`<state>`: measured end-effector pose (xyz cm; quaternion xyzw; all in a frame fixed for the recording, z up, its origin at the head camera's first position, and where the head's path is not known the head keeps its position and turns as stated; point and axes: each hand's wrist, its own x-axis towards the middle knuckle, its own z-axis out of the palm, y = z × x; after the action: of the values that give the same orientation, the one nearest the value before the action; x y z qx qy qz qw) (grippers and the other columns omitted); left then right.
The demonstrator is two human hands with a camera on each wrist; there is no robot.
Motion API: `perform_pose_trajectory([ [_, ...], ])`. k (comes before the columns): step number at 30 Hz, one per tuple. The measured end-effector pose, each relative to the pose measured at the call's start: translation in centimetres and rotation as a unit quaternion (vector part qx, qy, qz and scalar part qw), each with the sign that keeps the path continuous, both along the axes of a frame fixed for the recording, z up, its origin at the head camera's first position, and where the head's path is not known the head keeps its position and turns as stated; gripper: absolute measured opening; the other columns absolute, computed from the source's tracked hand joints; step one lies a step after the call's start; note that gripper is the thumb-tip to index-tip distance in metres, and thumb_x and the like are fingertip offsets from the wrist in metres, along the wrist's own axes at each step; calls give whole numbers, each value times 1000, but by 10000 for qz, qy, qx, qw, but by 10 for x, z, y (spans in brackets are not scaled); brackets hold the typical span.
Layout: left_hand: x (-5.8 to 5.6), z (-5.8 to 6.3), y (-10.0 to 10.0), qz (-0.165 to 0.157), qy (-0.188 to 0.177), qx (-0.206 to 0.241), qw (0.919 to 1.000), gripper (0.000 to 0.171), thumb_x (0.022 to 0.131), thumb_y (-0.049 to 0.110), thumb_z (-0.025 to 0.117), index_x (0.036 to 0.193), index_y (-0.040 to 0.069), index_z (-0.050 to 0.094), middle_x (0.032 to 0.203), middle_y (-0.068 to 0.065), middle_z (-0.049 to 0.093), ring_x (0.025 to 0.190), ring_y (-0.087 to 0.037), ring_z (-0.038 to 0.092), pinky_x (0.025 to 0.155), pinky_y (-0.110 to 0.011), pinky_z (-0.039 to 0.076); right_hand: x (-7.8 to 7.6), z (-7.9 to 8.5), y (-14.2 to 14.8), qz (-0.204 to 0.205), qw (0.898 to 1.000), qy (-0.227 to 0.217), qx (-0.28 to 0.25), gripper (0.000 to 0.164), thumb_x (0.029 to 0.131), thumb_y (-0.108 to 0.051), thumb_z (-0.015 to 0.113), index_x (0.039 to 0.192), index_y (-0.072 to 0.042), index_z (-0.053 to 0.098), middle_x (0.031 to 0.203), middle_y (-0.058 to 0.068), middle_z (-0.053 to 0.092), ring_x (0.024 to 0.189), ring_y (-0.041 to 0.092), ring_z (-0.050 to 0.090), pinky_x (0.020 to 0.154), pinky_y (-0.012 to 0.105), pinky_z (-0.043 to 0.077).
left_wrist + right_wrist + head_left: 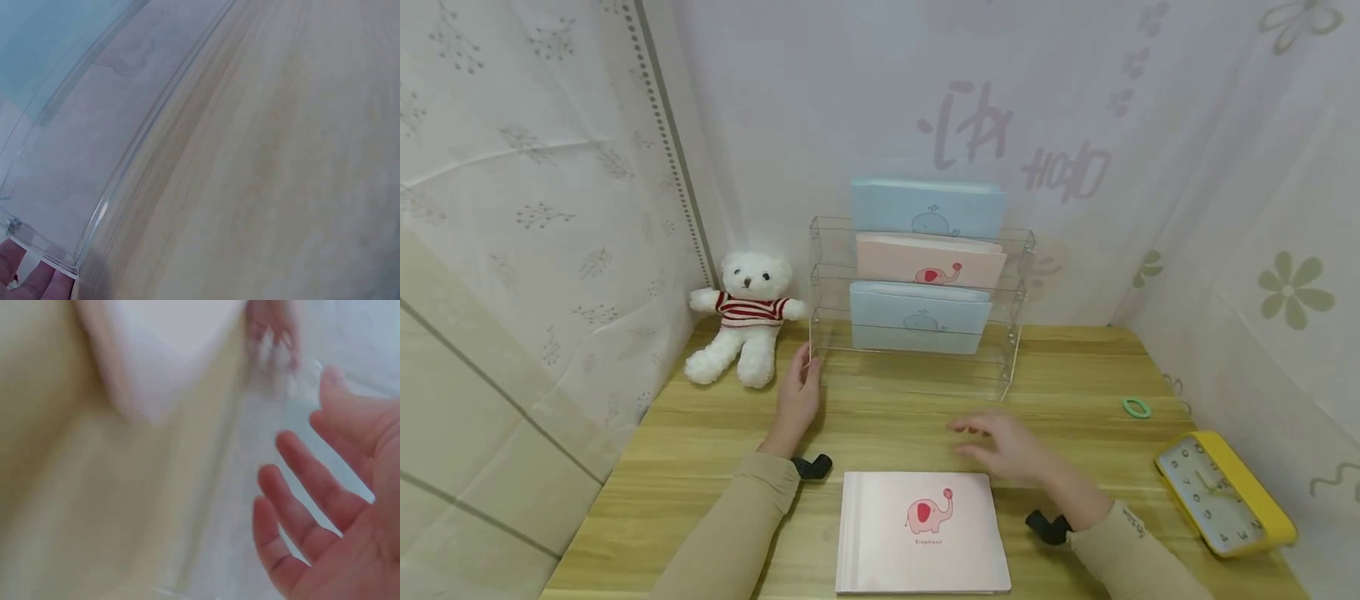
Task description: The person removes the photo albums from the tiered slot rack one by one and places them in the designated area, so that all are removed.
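Note:
A clear acrylic rack [917, 379] with tiers stands at the back of the table. My left hand [797, 396] holds its lower left side; in the left wrist view, fingers [40, 281] lie at the clear edge. Three booklets sit in the rack: a blue whale one [925, 208] on top, a pink elephant one [925, 260] in the middle, another blue whale one [917, 321] below. My right hand [1000, 446], blurred, hovers between the rack and a pink elephant book [925, 533] lying flat in front. Its fingers [300, 500] are spread and loosely bent, holding nothing.
Left of the rack sits a white teddy bear [748, 312] in a striped sweater, close to my left hand. At the right are a yellow clock [1225, 492] and a small green ring [1137, 408]. Patterned curtains [865, 92] border the wooden table [1075, 367].

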<state>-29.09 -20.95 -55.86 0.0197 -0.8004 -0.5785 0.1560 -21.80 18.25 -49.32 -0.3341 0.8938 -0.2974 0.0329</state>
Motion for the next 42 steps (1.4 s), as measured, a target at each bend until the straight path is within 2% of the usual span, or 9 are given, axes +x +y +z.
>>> perform_pose_trajectory([
  [4, 1, -1, 0, 41, -29, 7, 10000, 51, 119, 29, 49, 168, 14, 45, 166, -20, 55, 149, -45, 58, 122, -63, 48, -25, 29, 3, -810, 9931, 560, -640, 33, 103, -17, 79, 134, -10, 75, 131, 10, 76, 113, 33, 71, 95, 50, 64],
  [8, 0, 0, 1, 59, -16, 2, 10000, 50, 119, 30, 49, 167, 15, 46, 165, -20, 56, 149, -46, 59, 122, -63, 48, -49, 56, 4, -1473, 9725, 1249, -1299, 32, 100, -10, 81, 129, -1, 72, 124, 19, 75, 109, 39, 72, 93, 56, 64],
  [13, 0, 2, 1, 81, -1, -74, 9999, 50, 119, 31, 49, 167, 15, 47, 165, -20, 56, 148, -45, 60, 121, -62, 50, -74, 77, 7, -1962, 9624, 1189, -1453, 50, 103, -20, 79, 143, 3, 59, 141, 26, 67, 122, 47, 69, 108, 64, 58],
  [17, 1, 2, 0, 83, 13, -104, 9999, 50, 119, 31, 50, 167, 15, 47, 165, -20, 57, 147, -45, 60, 120, -63, 50, -90, 85, 7, -2039, 9638, 784, -1526, 63, 106, -32, 77, 152, 1, 51, 152, 25, 59, 135, 48, 62, 120, 63, 49],
  [21, 1, 2, 0, 91, -1, -99, 9999, 49, 119, 29, 50, 166, 16, 48, 165, -20, 57, 147, -45, 60, 120, -63, 50, -101, 87, 3, -2043, 9659, 587, -1475, 71, 105, -39, 76, 158, -2, 46, 154, 22, 58, 140, 45, 60, 123, 61, 48],
  [33, 2, 2, 1, 65, -6, -59, 10000, 49, 119, 30, 49, 166, 18, 47, 165, -21, 56, 148, -46, 59, 122, -63, 48, -107, 87, -16, -2009, 9690, 337, -1396, 79, 103, -44, 78, 165, -11, 41, 163, 20, 53, 140, 44, 59, 119, 61, 51],
  [36, 3, 3, 1, 46, -18, -14, 10000, 49, 119, 28, 49, 167, 17, 47, 166, -21, 55, 149, -46, 59, 123, -63, 48, -111, 88, -19, -1881, 9657, 339, -1758, 72, 102, -35, 81, 161, -10, 47, 161, 17, 58, 142, 40, 60, 117, 53, 54],
  [40, 4, 4, 2, 54, -25, 32, 10000, 49, 119, 25, 50, 167, 15, 47, 166, -21, 54, 149, -46, 58, 122, -64, 48, -120, 86, -21, -1613, 9544, 58, -2513, 59, 100, -24, 85, 150, -7, 58, 150, 17, 67, 138, 33, 64, 97, 28, 55],
  [42, 4, 4, 2, 70, -14, 22, 10000, 49, 119, 24, 50, 167, 15, 47, 166, -21, 55, 149, -47, 58, 122, -64, 48, -125, 84, -22, -1553, 9482, -126, -2767, 53, 99, -23, 86, 144, -7, 63, 146, 16, 69, 137, 31, 65, 90, 23, 52],
])
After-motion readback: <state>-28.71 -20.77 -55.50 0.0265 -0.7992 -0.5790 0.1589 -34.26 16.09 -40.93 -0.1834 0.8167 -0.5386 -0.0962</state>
